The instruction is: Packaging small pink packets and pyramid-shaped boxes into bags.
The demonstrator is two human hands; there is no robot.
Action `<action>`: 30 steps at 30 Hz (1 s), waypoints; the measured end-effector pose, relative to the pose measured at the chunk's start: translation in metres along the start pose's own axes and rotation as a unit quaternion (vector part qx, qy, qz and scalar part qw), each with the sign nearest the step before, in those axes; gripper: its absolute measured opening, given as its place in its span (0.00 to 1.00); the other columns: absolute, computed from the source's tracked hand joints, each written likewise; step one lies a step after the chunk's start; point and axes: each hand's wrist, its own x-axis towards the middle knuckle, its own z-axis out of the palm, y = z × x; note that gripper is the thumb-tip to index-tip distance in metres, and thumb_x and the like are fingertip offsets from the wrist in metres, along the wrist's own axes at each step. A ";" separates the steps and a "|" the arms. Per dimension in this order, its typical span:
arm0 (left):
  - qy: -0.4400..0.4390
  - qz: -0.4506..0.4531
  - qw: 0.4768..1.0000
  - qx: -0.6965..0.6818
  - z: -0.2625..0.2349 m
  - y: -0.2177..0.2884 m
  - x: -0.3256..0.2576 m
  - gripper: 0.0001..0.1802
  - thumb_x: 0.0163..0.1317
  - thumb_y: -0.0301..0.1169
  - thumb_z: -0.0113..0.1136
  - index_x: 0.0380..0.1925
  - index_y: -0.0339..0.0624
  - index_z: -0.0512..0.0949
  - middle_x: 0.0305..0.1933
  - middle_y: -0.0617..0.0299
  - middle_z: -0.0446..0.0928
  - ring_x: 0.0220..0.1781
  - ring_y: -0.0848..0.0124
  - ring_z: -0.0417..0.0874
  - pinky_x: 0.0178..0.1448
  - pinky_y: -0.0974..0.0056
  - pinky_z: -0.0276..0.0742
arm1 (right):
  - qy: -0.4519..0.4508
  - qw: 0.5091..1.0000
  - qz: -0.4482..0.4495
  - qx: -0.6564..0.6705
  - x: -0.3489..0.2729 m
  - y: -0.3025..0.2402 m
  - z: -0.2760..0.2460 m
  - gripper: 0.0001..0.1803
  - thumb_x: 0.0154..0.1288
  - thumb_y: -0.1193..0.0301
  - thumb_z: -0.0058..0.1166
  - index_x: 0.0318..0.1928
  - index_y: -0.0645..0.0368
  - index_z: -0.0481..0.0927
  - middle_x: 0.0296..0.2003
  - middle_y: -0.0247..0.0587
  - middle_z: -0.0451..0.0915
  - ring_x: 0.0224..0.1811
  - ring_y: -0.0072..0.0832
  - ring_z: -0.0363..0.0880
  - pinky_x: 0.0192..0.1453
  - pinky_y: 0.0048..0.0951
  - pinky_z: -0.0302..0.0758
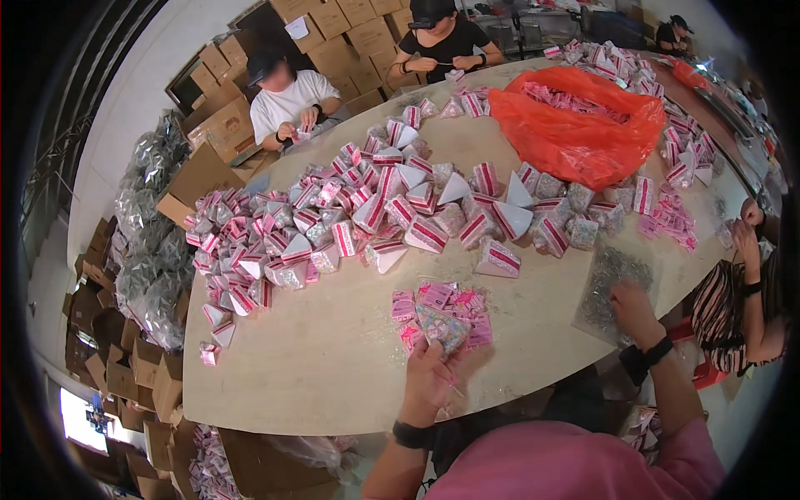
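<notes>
Pinched the sparkly packet (pixel 445 331) by its lower end in the left hand (pixel 428 362), just over or against the pink cards (pixel 480 332) on the desk (pixel 283 358); could not tell whether touching them. Had the right hand (pixel 635 308) half curled at the clear bag (pixel 586 313) of small dark pieces (pixel 615 279); could not tell whether gripping any. Could have spilled pieces by snagging several together or tugging the loose plastic. Might have dropped the packet through too slack a pinch, scattered the cards with a sweeping wrist, or muddled it with the wedge-shaped packets (pixel 392 204) heaped beyond.
</notes>
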 end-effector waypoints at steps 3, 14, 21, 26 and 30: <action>0.008 -0.001 1.000 0.010 -0.005 -0.006 -0.003 0.26 0.63 0.35 0.55 0.58 0.37 0.63 0.56 0.53 0.72 0.56 0.58 0.75 0.58 0.61 0.75 | 0.016 0.999 -0.009 -0.044 -0.007 -0.008 0.002 0.06 0.48 0.81 0.50 0.30 0.62 0.72 0.30 0.53 0.72 0.37 0.51 0.72 0.42 0.47 0.69; -0.009 0.039 0.994 0.104 -0.016 -0.022 -0.012 0.24 0.62 0.28 0.56 0.57 0.38 0.64 0.51 0.59 0.73 0.51 0.67 0.77 0.53 0.63 0.76 | 0.092 0.991 -0.005 0.097 0.005 0.002 0.010 0.16 0.48 0.86 0.43 0.39 0.65 0.74 0.36 0.58 0.74 0.42 0.55 0.71 0.46 0.46 0.69; 0.031 -0.014 0.999 0.010 -0.011 -0.040 -0.002 0.26 0.59 0.25 0.57 0.58 0.37 0.64 0.46 0.62 0.74 0.38 0.76 0.75 0.40 0.72 0.74 | 0.058 0.991 0.073 0.094 0.005 0.012 0.007 0.21 0.48 0.88 0.46 0.46 0.65 0.72 0.39 0.55 0.75 0.41 0.49 0.74 0.47 0.40 0.70; 0.050 -0.001 0.999 -0.005 -0.002 -0.029 -0.013 0.24 0.61 0.25 0.55 0.57 0.36 0.64 0.47 0.62 0.75 0.41 0.77 0.75 0.42 0.72 0.74 | 0.087 0.991 0.041 0.098 0.010 0.008 0.012 0.17 0.48 0.85 0.46 0.43 0.66 0.74 0.33 0.52 0.74 0.34 0.44 0.73 0.41 0.36 0.70; 0.044 -0.011 0.999 0.012 -0.005 -0.028 -0.016 0.23 0.62 0.24 0.54 0.57 0.35 0.63 0.47 0.61 0.74 0.44 0.75 0.76 0.47 0.68 0.76 | 0.099 0.981 0.073 0.147 0.009 0.011 0.010 0.14 0.49 0.83 0.49 0.40 0.66 0.74 0.36 0.51 0.76 0.37 0.43 0.75 0.44 0.35 0.71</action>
